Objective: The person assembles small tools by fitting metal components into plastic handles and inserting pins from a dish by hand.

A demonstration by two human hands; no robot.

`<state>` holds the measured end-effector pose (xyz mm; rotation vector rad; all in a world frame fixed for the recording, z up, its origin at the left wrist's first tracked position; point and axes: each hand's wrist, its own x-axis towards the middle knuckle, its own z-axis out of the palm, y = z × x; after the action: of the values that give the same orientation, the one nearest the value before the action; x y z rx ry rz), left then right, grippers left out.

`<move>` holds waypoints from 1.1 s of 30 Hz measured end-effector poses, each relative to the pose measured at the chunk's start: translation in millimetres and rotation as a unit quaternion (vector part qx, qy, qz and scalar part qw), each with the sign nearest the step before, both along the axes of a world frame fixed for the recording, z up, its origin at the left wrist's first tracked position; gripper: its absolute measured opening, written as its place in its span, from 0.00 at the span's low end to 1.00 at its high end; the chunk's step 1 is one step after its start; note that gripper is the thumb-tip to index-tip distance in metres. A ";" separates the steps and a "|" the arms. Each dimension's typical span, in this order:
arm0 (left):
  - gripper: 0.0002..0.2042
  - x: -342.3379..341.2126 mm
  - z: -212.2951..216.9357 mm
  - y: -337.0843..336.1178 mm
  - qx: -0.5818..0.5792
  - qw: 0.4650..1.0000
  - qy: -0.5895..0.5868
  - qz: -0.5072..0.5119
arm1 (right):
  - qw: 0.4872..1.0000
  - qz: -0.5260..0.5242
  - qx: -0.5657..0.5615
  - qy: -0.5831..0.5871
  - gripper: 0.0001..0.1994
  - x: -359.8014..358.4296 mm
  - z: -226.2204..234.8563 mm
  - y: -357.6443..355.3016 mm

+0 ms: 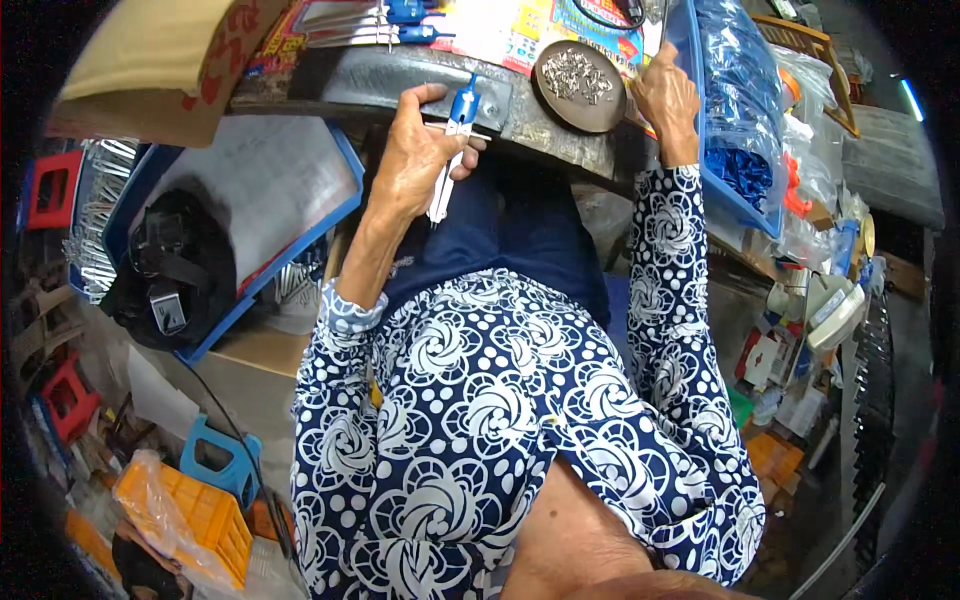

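One blue-and-white drawing compass (446, 180) gripped at upper centre

It is slim and two-legged, with glossy white legs and a blue head that narrows to a small stem at the top. The legs lie close together and end in thin dark tips. It stands tilted in the frame, head toward the upper edge, tips pointing down and slightly left, over the dark trousers (535, 225).

The compass sits on the right side of the left hand (408, 160), between thumb and fingers, its head clear above the grip and its legs showing below.

That hand is partly closed around the compass: the thumb lies across the white body, the index finger reaches out toward the upper right, and other fingertips show beyond the legs. At upper right, the right hand (668, 95) has its fingers bunched beside the blue bin (735, 208); whether it holds anything, I cannot tell.

Between the hands, a round brown dish (590, 121) of small silvery parts (575, 75) rests on the workbench (590, 153). More blue-headed compasses (418, 33) lie near the upper edge, left of centre.
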<state>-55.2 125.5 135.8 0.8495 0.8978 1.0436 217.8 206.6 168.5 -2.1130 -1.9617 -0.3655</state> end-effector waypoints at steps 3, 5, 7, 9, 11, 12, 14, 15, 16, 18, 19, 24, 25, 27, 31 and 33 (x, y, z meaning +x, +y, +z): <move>0.26 -4.5 18.4 1.1 -0.008 1.000 0.014 0.004 | 0.999 0.010 -0.050 -0.018 0.15 17.8 -1.0 13.8; 0.24 -5.8 31.9 3.6 -0.010 1.000 0.002 0.001 | 0.997 0.013 -0.067 -0.029 0.17 23.7 1.0 20.1; 0.22 -10.7 42.9 7.6 -0.001 1.000 -0.013 -0.006 | 0.994 -0.011 -0.107 -0.018 0.16 23.1 3.6 19.9; 0.21 -16.6 55.2 15.3 0.007 1.000 -0.011 -0.013 | 0.992 -0.037 -0.122 -0.003 0.16 19.0 10.0 23.4; 0.16 -18.2 73.6 22.0 0.012 1.000 0.025 -0.010 | 0.986 -0.078 -0.144 0.018 0.15 16.9 19.9 25.6; 0.16 -20.8 77.0 28.3 0.015 1.000 0.025 -0.011 | 0.987 -0.078 -0.140 0.019 0.15 17.0 24.6 25.4; 0.14 -26.4 86.0 43.9 0.049 0.995 0.083 0.002 | 0.990 -0.042 -0.131 0.029 0.15 16.0 35.5 23.7; 0.13 -27.2 93.4 50.5 0.055 0.993 0.105 0.023 | 0.992 -0.052 -0.113 -0.004 0.17 11.6 38.9 22.5; 0.13 -30.3 102.3 56.9 0.066 0.988 0.136 0.022 | 0.993 -0.052 -0.110 -0.003 0.17 8.6 42.7 19.2; 0.13 -33.2 114.9 66.4 0.107 0.973 0.203 0.017 | 1.000 0.016 -0.014 0.017 0.19 -13.5 66.1 9.5; 0.13 -34.5 121.3 69.1 0.109 0.973 0.205 0.018 | 0.997 0.060 -0.002 0.053 0.20 -28.7 77.2 8.8; 0.14 -32.6 139.1 83.1 0.173 0.934 0.302 -0.080 | 0.911 0.393 -0.015 0.124 0.26 -109.7 116.7 1.0; 0.16 -31.0 137.8 87.2 0.187 0.934 0.291 -0.088 | 0.901 0.422 -0.012 0.099 0.24 -117.3 117.9 2.2; 0.16 -34.9 133.0 94.5 0.194 0.930 0.297 -0.099 | 0.887 0.455 -0.006 0.074 0.21 -130.5 118.7 4.7; 0.16 -50.1 139.0 104.2 0.207 0.918 0.314 -0.128 | 0.866 0.496 0.059 -0.008 0.13 -148.1 118.6 14.9; 0.16 -55.9 145.0 110.2 0.208 0.902 0.339 -0.169 | 0.845 0.528 0.082 -0.022 0.10 -152.6 114.9 19.0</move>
<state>-111.2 235.7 280.8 1.7323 1.0581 0.6299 65.1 225.6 283.4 -0.6769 -2.6140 -0.3182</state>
